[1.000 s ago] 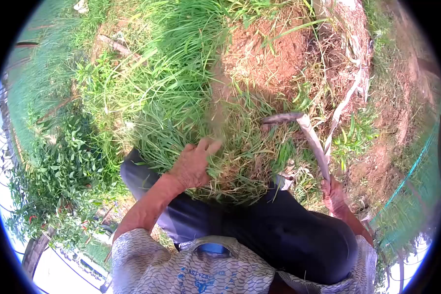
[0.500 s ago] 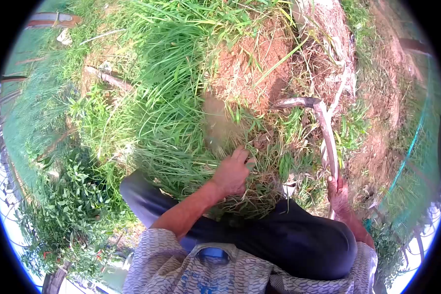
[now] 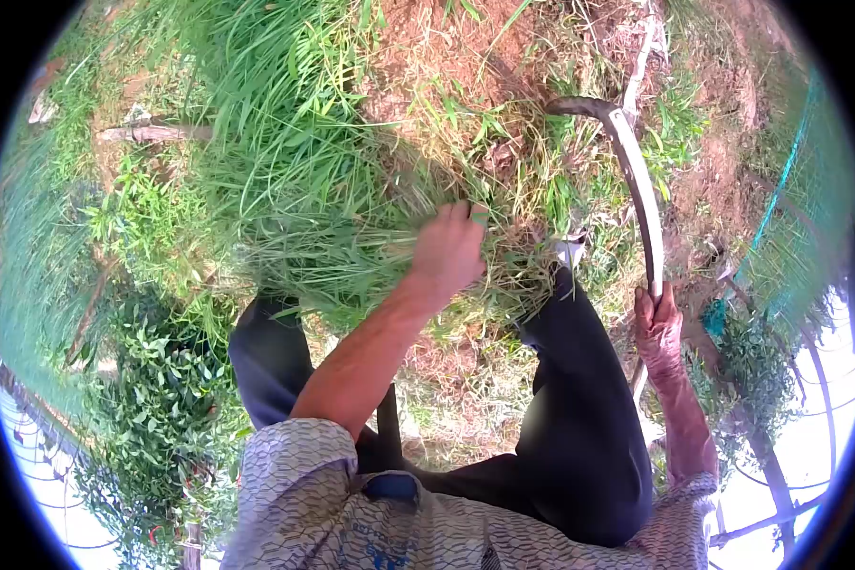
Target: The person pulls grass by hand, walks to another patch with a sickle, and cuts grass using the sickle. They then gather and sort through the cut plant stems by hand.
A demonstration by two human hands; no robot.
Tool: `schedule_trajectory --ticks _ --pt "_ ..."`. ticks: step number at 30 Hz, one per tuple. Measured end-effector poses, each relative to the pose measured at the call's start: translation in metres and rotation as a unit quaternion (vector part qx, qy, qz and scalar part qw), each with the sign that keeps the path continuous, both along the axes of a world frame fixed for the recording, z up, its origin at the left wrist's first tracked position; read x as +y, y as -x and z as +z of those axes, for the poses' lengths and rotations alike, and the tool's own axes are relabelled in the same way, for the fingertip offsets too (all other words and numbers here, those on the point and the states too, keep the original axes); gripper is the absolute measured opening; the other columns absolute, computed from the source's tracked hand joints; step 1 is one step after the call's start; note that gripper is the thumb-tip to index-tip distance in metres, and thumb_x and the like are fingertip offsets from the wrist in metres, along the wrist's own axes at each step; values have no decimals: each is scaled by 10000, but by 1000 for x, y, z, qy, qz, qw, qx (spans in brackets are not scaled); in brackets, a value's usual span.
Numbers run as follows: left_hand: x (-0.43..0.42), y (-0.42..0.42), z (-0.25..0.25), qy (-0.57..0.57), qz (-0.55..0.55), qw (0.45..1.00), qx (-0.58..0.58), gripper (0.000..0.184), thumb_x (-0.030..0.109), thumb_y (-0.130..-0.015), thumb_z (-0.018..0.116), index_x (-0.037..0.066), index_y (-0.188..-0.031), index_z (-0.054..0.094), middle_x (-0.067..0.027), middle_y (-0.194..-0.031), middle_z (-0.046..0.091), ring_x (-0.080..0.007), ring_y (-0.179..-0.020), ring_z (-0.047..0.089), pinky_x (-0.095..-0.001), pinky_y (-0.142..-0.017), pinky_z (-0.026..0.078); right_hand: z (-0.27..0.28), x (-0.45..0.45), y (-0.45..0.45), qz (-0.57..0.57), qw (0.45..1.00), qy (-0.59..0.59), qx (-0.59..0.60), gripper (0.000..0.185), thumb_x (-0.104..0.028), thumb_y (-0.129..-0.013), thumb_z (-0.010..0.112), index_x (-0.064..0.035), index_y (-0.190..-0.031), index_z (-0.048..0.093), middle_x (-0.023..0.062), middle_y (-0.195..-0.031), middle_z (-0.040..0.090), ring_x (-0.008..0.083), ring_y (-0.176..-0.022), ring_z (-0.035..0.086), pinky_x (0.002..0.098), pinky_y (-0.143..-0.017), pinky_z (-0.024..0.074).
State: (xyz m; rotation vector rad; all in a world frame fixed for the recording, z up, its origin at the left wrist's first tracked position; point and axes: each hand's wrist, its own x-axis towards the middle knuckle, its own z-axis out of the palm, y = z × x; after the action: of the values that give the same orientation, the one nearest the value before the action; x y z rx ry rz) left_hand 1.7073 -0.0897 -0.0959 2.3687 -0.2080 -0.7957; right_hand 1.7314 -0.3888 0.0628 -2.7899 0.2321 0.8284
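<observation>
A bunch of long green grass (image 3: 323,252) stretches sideways from my left hand (image 3: 449,249), whose fingers are closed around it; the hand is slightly blurred. My right hand (image 3: 657,323) grips the lower end of a sickle (image 3: 641,180) with a long curved handle. The sickle's dark hooked end (image 3: 579,104) points left, above bare soil and cut stalks. Between the two hands, dry and green grass stems (image 3: 518,256) lie on the ground near my foot (image 3: 570,252).
Tall standing grass (image 3: 285,85) grows ahead on the left. A leafy bush (image 3: 152,389) stands at the lower left. A pale stick (image 3: 152,133) lies farther left. On the right runs a teal cord (image 3: 784,180) beside netting. My dark-trousered knees (image 3: 579,380) frame the ground below.
My legs have straightened from a low squat and my body has risen. The left hand still holds grass, which now spreads out to the left. The sickle has swung slightly more upright.
</observation>
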Motion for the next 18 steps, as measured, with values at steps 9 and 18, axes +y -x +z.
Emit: schedule_trajectory --ticks 9,18 --pt "58 95 59 85 -172 945 264 502 189 -837 658 56 -1274 451 -78 -663 529 -151 -508 508 -310 -474 495 85 34 133 -132 989 38 -60 323 -248 -942 540 22 -1119 525 108 -597 499 175 -497 426 343 -467 370" --pt "116 247 96 404 377 742 379 493 174 -804 695 32 -1225 484 -82 -886 659 -181 -664 610 -325 -589 543 187 86 214 -258 962 81 34 340 -348 -905 588 -54 -811 448 14 -580 417 106 -530 366 309 -464 316"
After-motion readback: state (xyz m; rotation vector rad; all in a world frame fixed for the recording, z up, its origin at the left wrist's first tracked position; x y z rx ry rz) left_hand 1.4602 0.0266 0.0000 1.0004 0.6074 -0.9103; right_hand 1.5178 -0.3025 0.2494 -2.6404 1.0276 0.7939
